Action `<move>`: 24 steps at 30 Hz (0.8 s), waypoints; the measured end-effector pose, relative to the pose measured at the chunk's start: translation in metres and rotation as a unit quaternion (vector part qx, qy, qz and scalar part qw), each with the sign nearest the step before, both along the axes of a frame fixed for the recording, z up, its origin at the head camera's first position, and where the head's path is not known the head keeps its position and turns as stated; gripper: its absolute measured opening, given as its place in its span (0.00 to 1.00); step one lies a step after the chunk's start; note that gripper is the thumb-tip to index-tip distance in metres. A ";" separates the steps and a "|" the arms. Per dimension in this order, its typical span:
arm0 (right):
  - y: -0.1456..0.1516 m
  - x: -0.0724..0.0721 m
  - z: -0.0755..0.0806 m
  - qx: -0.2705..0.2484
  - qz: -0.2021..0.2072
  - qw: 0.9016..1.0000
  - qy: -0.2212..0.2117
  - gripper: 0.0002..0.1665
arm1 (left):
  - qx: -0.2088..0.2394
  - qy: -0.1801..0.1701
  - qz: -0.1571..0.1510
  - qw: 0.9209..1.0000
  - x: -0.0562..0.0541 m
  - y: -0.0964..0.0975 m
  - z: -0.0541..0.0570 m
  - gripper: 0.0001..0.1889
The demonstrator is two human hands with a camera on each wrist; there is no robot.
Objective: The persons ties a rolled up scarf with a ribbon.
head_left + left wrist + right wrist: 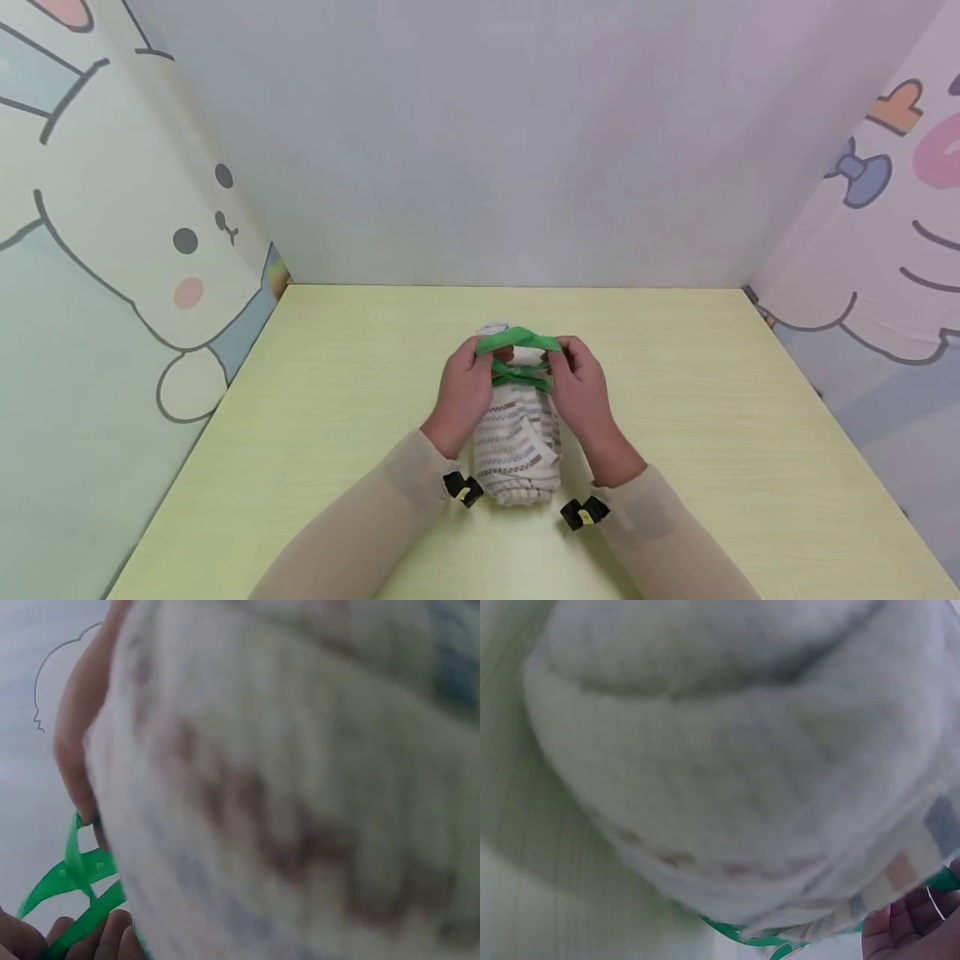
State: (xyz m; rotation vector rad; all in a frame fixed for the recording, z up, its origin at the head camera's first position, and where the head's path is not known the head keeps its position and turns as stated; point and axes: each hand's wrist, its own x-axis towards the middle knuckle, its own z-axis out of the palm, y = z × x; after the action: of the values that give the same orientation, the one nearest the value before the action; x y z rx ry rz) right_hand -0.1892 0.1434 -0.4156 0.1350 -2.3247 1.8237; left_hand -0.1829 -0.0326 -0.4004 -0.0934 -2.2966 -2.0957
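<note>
While your left hand (463,390) and right hand (583,390) pinch green ribbon (519,336), pull evenly, rolled cloth (510,450) centred below hands.

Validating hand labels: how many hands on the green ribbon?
2: left hand and right hand, pinching the green ribbon from either side, toward the far end of the striped cloth roll.
</note>
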 end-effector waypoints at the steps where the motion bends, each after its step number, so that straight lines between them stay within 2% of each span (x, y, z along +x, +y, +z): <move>1: 0.001 0.000 -0.001 0.000 -0.007 1.000 0.006 0.14 | 0.005 0.002 0.004 1.000 -0.001 -0.002 0.000 0.15; 7: 0.006 -0.002 0.001 -0.012 -0.026 1.000 0.011 0.16 | 0.057 0.014 0.015 0.998 -0.005 -0.015 0.002 0.15; 12: 0.011 -0.004 0.004 -0.091 -0.012 0.996 -0.013 0.19 | 0.087 0.023 0.027 0.996 -0.007 -0.027 0.005 0.16; 15: 0.015 -0.005 0.007 -0.160 0.003 0.986 -0.033 0.20 | 0.098 0.021 0.039 0.994 -0.008 -0.034 0.006 0.16; 19: 0.024 -0.008 0.007 -0.247 0.017 0.967 -0.055 0.18 | 0.119 0.000 0.052 0.992 -0.009 -0.045 0.005 0.16; 24: 0.036 -0.010 0.007 -0.306 0.015 0.949 -0.073 0.15 | 0.159 -0.021 0.070 0.985 -0.012 -0.059 0.001 0.16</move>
State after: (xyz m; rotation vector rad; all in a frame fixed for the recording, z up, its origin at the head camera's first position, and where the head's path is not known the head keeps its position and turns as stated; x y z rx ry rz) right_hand -0.1997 0.1793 -0.4081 -0.0563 -1.7234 2.5423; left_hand -0.1951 -0.0916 -0.3997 0.1167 -1.8917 -2.3736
